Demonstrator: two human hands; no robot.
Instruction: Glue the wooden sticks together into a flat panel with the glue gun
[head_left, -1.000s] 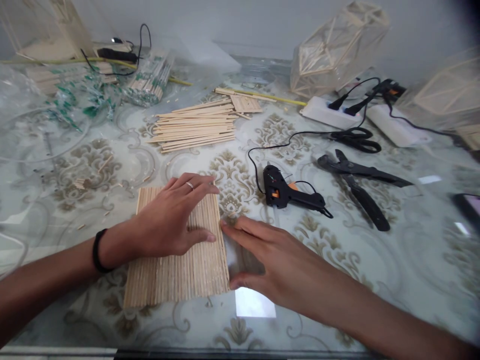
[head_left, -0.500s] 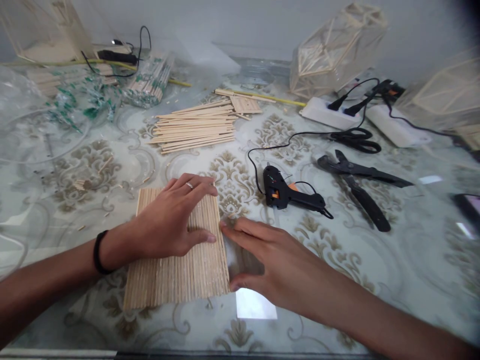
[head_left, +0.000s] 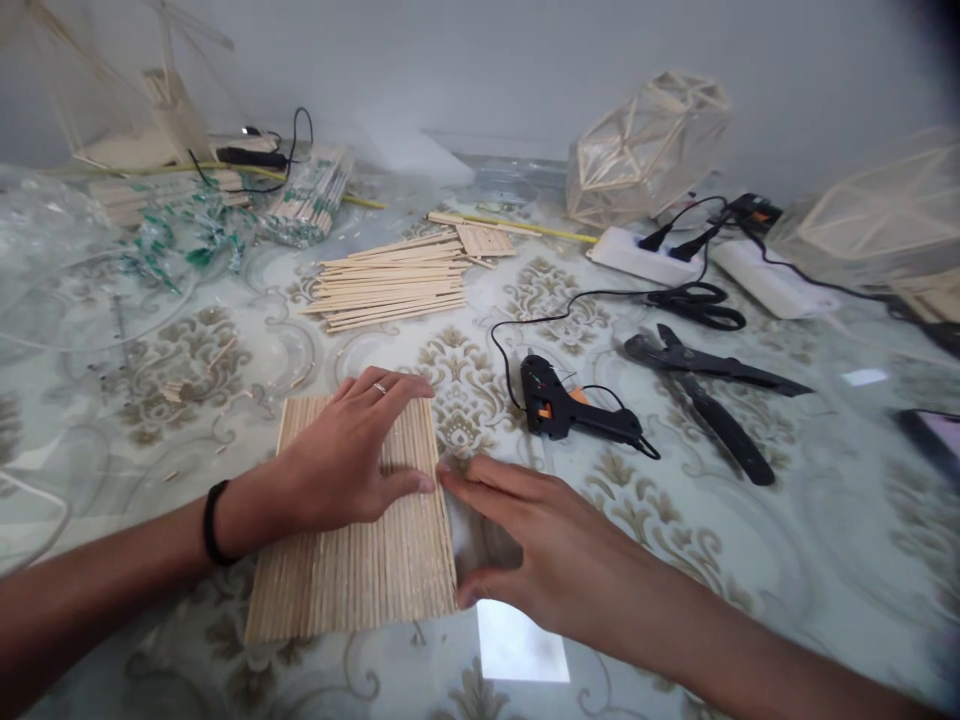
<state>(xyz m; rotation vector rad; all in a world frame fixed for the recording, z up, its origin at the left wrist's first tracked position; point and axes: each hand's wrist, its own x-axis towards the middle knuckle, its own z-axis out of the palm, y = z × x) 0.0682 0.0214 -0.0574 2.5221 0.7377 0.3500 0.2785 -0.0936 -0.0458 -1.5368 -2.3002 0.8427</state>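
A flat panel of wooden sticks (head_left: 360,580) laid side by side rests on the patterned tabletop before me, its surface glossy in places. My left hand (head_left: 337,470), with a ring and a black wristband, lies across the panel's upper part, thumb and fingers spread. Against the panel's right edge are the fingertips and thumb of my right hand (head_left: 525,520); they are apart and touch the outermost stick. Beyond the panel lies a loose pile of wooden sticks (head_left: 394,280). To the right of it is a black glue gun (head_left: 562,405).
Pliers (head_left: 705,375) and black scissors (head_left: 701,303) lie to the right. A white power strip (head_left: 645,258) with plugs and a stick-framed structure (head_left: 645,150) stand behind. Bagged sticks (head_left: 311,195) are at the back left. A phone (head_left: 930,440) lies at the right edge.
The whole scene sits slightly lower in the picture, as the camera has tilted up a little. Both hands keep the same places on the stick panel.
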